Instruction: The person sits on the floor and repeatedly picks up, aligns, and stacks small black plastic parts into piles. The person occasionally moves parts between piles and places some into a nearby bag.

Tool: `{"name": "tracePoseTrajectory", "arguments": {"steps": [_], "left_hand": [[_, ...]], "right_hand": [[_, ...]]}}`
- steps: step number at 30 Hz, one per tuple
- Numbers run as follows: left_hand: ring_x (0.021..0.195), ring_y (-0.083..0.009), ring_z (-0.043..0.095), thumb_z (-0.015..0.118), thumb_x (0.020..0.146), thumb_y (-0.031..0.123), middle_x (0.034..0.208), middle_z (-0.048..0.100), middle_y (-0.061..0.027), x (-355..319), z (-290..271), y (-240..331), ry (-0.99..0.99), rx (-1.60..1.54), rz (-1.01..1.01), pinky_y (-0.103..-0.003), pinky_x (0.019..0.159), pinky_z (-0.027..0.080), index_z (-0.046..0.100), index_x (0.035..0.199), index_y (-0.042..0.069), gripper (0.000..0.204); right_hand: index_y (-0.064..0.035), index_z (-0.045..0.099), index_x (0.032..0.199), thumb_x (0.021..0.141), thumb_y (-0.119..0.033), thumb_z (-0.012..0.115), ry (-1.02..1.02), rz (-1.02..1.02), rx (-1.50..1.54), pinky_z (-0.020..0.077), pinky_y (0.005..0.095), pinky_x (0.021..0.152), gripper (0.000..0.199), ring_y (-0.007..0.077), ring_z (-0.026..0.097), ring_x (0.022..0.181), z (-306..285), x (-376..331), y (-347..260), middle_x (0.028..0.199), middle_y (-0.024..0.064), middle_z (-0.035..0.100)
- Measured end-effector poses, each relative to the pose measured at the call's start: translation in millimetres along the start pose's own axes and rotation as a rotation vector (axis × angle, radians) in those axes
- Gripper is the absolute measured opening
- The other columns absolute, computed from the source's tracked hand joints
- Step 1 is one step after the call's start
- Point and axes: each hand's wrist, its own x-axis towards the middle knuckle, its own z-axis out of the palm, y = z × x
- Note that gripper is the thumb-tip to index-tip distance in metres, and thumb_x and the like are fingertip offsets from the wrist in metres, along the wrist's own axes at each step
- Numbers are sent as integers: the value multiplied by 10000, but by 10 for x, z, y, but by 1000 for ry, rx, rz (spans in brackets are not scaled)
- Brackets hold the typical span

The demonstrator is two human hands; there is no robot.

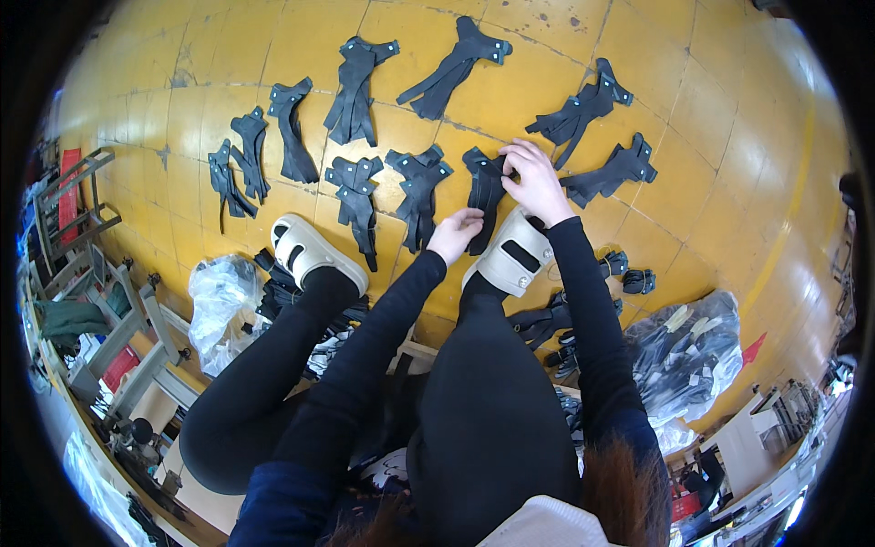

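Note:
A small bundle of black fabric strips [484, 190] with small pale labels lies on the yellow floor, just beyond my right shoe. My right hand [536, 187] reaches over its upper end, thumb and fingers closed on the edge of the strips. Lower down, my left hand [456, 236] has its fingertips pinched together at the side of the same bundle. Just left of it rests another bundle of black strips [418, 191], its top ends fanned out. The exact grip of both fingertips is partly hidden.
More black strip bundles [355, 91] are spread in rows across the tiled floor [228, 55]. Clear plastic bags, one pale [223, 305] and one full of dark pieces [688, 356], flank my legs. My beige clogs [516, 255] stand close to the bundles. Metal frames [137, 319] stand at left.

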Motion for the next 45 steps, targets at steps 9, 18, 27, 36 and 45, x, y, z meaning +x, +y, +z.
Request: {"name": "tracePoseTrajectory", "arguments": {"steps": [9,18,27,36,45], "left_hand": [[1094,-163,552,613,860,70,1252,550,-122,-313,-142,188,121,-65,38,-274,916,444,405,1350,42,533],[878,-145,587,649,884,204,895,612,-45,-379,-88,544,-306,-156,124,-282,823,454,581,1100,6,301],[576,-92,510,602,922,220,627,532,4,-526,-112,691,-87,-94,99,-249,598,414,575,805,30,225],[817,-119,480,493,979,298,840,469,0,-536,-314,842,-125,-329,-37,-258,737,381,492,941,91,210],[766,-104,539,530,963,292,830,511,11,-525,-253,989,-53,-440,-42,-258,700,437,530,1042,87,219]], "right_hand": [[-19,553,783,720,1,661,-143,175,363,473,319,720,126,233,589,794,-141,-119,-221,831,66,592],[-26,599,862,792,-24,662,-228,306,893,474,264,772,94,114,587,836,-537,-314,-686,873,25,614],[2,611,1039,802,-96,657,586,540,-135,429,414,915,260,349,545,1034,-944,-672,723,1090,186,590],[-21,599,1129,699,-212,785,568,782,-390,364,459,1007,505,390,368,1243,-913,-886,1283,1338,210,433],[0,602,996,731,-53,761,704,775,304,486,299,807,314,166,598,860,-1128,-890,964,962,92,636]]}}
